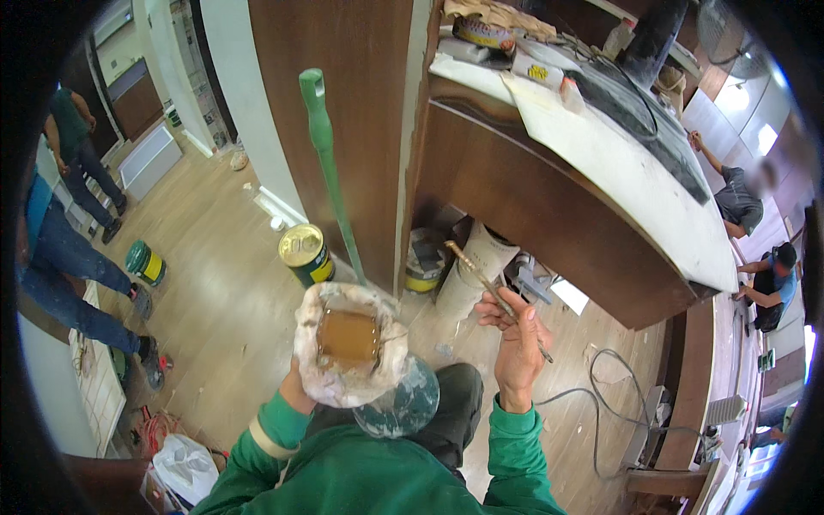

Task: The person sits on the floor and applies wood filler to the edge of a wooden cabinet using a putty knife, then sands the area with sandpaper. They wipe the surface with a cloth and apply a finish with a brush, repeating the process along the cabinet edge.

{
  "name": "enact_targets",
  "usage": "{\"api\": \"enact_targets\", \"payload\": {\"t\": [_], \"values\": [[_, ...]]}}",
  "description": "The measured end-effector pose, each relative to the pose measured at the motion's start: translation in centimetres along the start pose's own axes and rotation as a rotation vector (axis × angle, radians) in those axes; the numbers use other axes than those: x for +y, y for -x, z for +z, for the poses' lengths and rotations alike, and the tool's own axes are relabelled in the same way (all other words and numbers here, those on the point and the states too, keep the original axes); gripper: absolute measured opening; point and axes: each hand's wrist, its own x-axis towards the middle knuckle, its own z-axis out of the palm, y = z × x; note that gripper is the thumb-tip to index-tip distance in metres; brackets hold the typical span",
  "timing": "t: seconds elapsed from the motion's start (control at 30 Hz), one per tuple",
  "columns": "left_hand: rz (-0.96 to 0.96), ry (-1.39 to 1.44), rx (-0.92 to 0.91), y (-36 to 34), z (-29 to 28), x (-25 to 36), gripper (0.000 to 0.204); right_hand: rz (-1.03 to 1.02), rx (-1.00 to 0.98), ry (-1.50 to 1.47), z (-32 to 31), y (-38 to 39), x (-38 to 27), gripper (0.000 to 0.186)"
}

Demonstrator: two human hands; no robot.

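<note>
My left hand grips the side of a pot thickly crusted with whitish material; its fingers are mostly hidden behind the pot. Brown, glossy liquid lies inside. In my right hand, raised to the right of the pot, a slim paintbrush is pinched, its brownish tip pointing up and left, away from the pot. A long green handle rises behind the pot; its lower end is hidden. Beneath the pot's right side shows a dark green, paint-smeared round container.
A brown panel stands ahead, beside a curved counter cluttered with tins and cables. A paint can and a whitish cylinder stand on the floor. A grey cable lies at right. Several people stand or work around.
</note>
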Motion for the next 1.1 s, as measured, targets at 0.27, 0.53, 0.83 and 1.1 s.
{"api": "enact_targets", "payload": {"t": [0.27,0.53,0.83,1.1], "values": [[-0.066,-0.04,0.024,-0.4,1.7,-2.3,0.07,-0.373,-0.212,0.428,-1.9,3.9,-2.2,0.035],[-0.123,0.043,-0.171,-4.1,8.8,-4.4,0.068,-0.459,-0.544,0.889,-0.4,2.6,-4.6,0.092],[-0.132,0.238,-0.097,-3.7,5.0,-6.6,0.058,-0.363,-0.722,0.973,0.6,3.1,-2.1,0.1],[-0.338,0.365,-0.067,-3.7,4.6,-7.2,0.048,-0.297,-0.588,1.007,0.9,4.0,-2.6,0.092]]}}
